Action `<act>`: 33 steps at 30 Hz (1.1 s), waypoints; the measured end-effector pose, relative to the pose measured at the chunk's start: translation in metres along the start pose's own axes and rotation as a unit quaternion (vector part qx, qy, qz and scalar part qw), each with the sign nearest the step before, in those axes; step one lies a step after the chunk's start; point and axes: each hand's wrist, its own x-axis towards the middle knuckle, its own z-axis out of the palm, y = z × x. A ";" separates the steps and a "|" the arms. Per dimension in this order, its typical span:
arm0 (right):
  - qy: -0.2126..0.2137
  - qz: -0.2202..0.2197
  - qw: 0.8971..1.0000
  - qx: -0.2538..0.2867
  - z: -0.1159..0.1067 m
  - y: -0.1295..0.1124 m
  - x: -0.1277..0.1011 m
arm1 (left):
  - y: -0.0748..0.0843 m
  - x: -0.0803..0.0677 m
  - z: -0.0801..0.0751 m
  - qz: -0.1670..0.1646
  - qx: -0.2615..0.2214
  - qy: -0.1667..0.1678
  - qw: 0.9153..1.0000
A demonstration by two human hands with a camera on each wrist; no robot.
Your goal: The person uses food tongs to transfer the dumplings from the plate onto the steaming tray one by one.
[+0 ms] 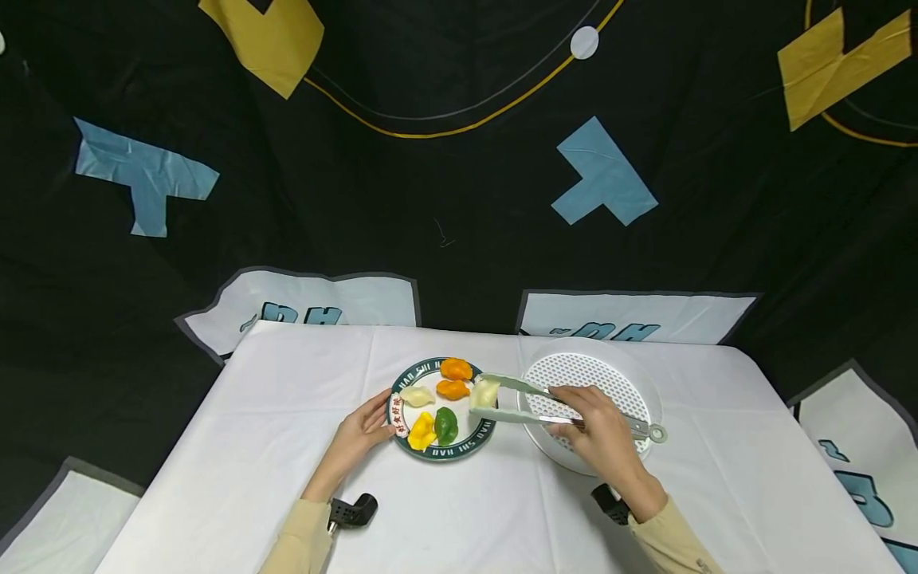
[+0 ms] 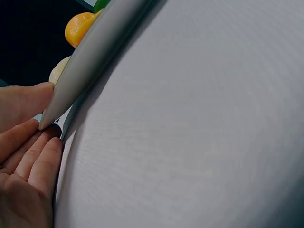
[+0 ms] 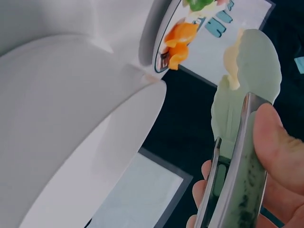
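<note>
The right hand [image 1: 602, 434] grips a pair of pale green tongs [image 1: 552, 406] around their middle, thumb and fingers curled about both arms. The tong tips are squeezed on a pale cream dumpling [image 1: 485, 392], which sits at the right edge of the plate [image 1: 459, 451]; whether it is lifted clear of the plate cannot be told. In the right wrist view the thumb [image 3: 275, 142] presses on the outer arm of the tongs [image 3: 242, 156], and the dumpling [image 3: 232, 64] shows between the two green blades.

The left hand [image 1: 362, 434] rests on the worktop [image 1: 251, 446] at the plate's left rim, its fingers straight and touching the edge; the left wrist view shows fingertips [image 2: 45, 156] just under the rim [image 2: 95, 52].

On the plate lie two orange dumplings [image 1: 455, 378] at the far side, a white one [image 1: 417, 395] at the left, and a yellow one [image 1: 421, 431] and a green one [image 1: 446, 426] side by side at the near side. Just right of the plate, almost touching it, stands a white perforated strainer dish [image 1: 610, 363]; the right hand and the tong handles hang over its near half.

The white cloth lies open to the left of the plate and along the near edge, and a strip on the far side is open too. The worktop's right edge lies well beyond the strainer dish.
</note>
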 end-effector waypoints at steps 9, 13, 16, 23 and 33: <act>-0.005 0.016 1.000 -0.009 -0.008 0.013 -0.006 | -0.003 0.001 -0.001 -0.004 0.004 0.001 1.000; -0.005 0.024 1.000 -0.011 -0.013 0.019 -0.009 | -0.004 0.001 -0.001 0.002 -0.004 -0.002 1.000; -0.004 0.031 0.999 -0.017 -0.018 0.023 -0.011 | -0.005 0.001 -0.001 0.005 -0.008 -0.004 1.000; 0.000 0.056 0.998 -0.033 -0.031 0.035 -0.017 | -0.005 0.001 -0.001 0.002 -0.012 -0.003 1.000; 0.014 0.082 0.995 -0.060 -0.047 0.057 -0.030 | -0.005 0.002 -0.002 0.008 -0.019 -0.010 1.000</act>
